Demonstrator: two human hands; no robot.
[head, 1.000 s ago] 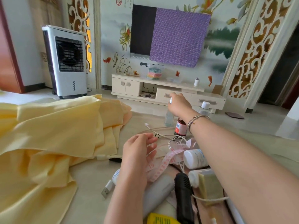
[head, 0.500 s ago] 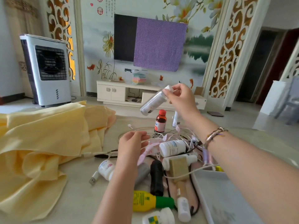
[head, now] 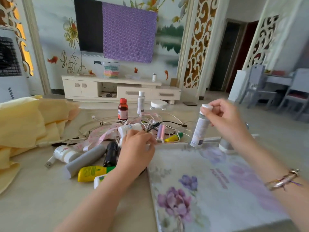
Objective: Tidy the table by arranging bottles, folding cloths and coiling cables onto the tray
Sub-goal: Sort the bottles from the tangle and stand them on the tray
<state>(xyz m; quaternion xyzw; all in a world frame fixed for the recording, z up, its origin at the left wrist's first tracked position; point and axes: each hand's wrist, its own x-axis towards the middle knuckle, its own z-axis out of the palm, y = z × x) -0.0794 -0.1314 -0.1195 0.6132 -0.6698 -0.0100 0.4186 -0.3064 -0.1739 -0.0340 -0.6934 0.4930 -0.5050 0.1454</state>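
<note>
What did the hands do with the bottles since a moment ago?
The right hand picked up the clear bottle with a white cap from the far side of the table and carried it right, over the far edge of the flowered tray. The left hand reached forward into the tangle of white cables. The yellow cloth and the brown bottle with a red cap stayed put.

Tray (head: pixel 217 190): white w/ purple flower print. Cloth (head: pixel 25 124) at 9 o'clock: plain yellow. Bottle (head: pixel 123 110) at 12: dark red, red cap.
</note>
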